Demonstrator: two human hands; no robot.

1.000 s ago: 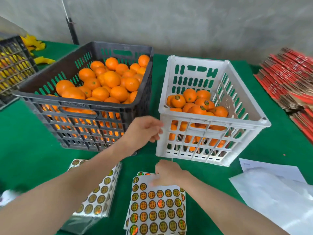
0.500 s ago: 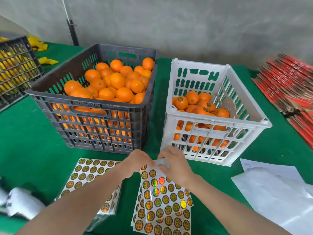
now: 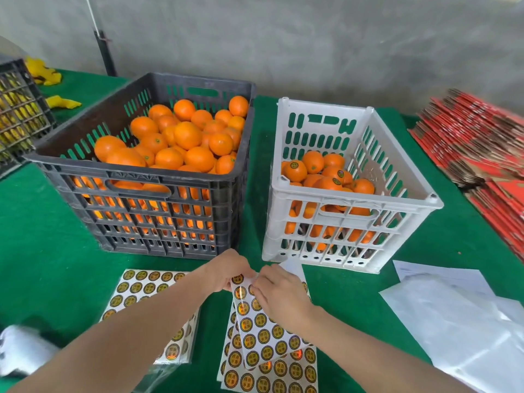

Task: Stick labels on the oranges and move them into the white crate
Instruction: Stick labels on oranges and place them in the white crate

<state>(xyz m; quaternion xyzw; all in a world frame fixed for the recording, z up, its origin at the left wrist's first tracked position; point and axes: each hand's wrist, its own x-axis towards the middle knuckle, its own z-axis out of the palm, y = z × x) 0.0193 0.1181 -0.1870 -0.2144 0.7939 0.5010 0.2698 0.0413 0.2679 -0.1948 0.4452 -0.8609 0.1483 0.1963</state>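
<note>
A dark grey crate (image 3: 136, 177) heaped with unlabelled oranges (image 3: 187, 134) stands at the left. To its right the white crate (image 3: 351, 208) holds several labelled oranges (image 3: 295, 170). In front of the crates my left hand (image 3: 226, 269) and my right hand (image 3: 279, 290) meet over the top edge of a sheet of round gold labels (image 3: 269, 333). Both hands pinch that sheet, which is lifted off a stack of more sheets (image 3: 272, 375). Which label the fingers touch is hidden.
A packet of label sheets (image 3: 144, 290) lies at the left on the green table (image 3: 42, 251). White plastic bags and paper (image 3: 453, 319) lie at the right. Red flat cartons (image 3: 482, 143) are stacked far right. Another dark crate (image 3: 19, 109) stands far left.
My left hand left the white crate's corner and came down to the label sheet. Both hands now hold the sheet, which has lifted off the stack.
</note>
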